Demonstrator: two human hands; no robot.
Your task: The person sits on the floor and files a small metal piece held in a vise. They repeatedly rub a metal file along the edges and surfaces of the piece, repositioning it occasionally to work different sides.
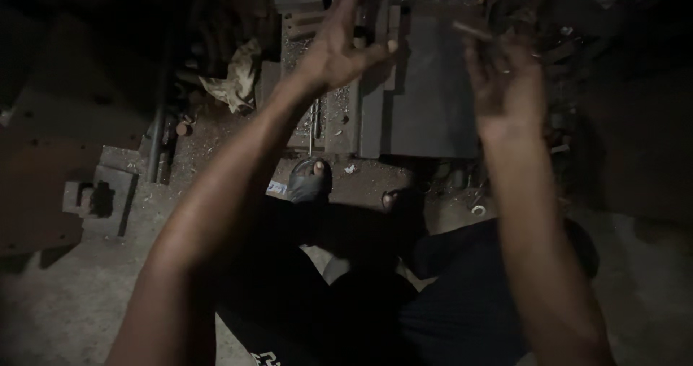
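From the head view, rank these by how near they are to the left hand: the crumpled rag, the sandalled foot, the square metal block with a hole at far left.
1. Crumpled rag: just left of the left hand, beside the dark metal slab.
2. Sandalled foot: below the hand, on the dirt floor.
3. Square metal block: far lower left, farthest.

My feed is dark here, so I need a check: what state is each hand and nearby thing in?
Left hand: raised, fingers spread, holding nothing visible.
Right hand: raised, pinching a thin rod.
Thin rod: held tilted, blurred.
Metal block: lying flat on the floor.
Rag: crumpled beside the block.
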